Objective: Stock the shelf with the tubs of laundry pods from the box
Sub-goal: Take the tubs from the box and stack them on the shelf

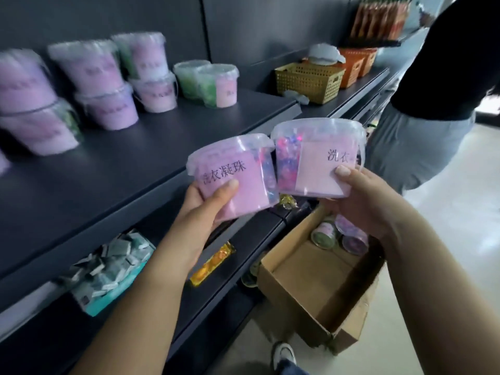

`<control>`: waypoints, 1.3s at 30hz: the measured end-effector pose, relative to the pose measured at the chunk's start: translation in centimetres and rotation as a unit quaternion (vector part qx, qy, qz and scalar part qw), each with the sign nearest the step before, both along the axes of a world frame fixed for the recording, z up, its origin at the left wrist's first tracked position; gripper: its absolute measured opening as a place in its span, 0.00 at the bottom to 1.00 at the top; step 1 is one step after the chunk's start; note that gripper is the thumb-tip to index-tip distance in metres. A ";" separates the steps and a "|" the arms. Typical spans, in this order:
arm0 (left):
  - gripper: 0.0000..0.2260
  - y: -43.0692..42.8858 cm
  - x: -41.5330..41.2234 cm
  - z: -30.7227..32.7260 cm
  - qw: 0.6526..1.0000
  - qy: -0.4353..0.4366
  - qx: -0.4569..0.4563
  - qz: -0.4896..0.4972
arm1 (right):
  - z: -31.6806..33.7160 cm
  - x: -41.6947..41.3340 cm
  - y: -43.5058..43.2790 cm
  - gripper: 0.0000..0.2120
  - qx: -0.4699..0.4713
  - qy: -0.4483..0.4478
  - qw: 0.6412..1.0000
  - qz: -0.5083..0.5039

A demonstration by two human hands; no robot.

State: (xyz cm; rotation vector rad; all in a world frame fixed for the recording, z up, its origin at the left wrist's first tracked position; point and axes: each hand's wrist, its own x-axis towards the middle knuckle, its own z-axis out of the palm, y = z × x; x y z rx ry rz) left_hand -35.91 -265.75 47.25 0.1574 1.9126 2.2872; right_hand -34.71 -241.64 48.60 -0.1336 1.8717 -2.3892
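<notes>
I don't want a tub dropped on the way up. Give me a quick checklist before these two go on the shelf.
1. Left hand grips the left tub: ok.
2. Right hand grips the right tub: ok.
3. Both lids seated: ok.
4. Bare room on the shelf ahead of the stocked tubs: ok.
5. Labels facing outward: ok.
6. Box emptied: not ok, tubs remain inside.

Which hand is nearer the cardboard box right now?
Right. The right hand, holding a tub, is directly above the cardboard box; the left hand is off to its left, over the shelf edge.
</notes>
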 end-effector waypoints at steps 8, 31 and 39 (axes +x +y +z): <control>0.30 -5.0 0.7 2.7 0.995 0.035 -0.032 0.085 | 2.8 -2.0 -4.3 0.45 0.084 0.035 0.994 0.065; 0.38 0.3 -33.5 10.7 0.919 0.181 -0.163 0.310 | 2.9 -33.1 -2.6 0.45 -0.121 0.091 0.984 -0.095; 0.42 0.8 -43.3 10.5 0.879 0.195 -0.296 0.318 | 0.9 -36.8 -2.2 0.44 -0.123 0.072 0.986 -0.091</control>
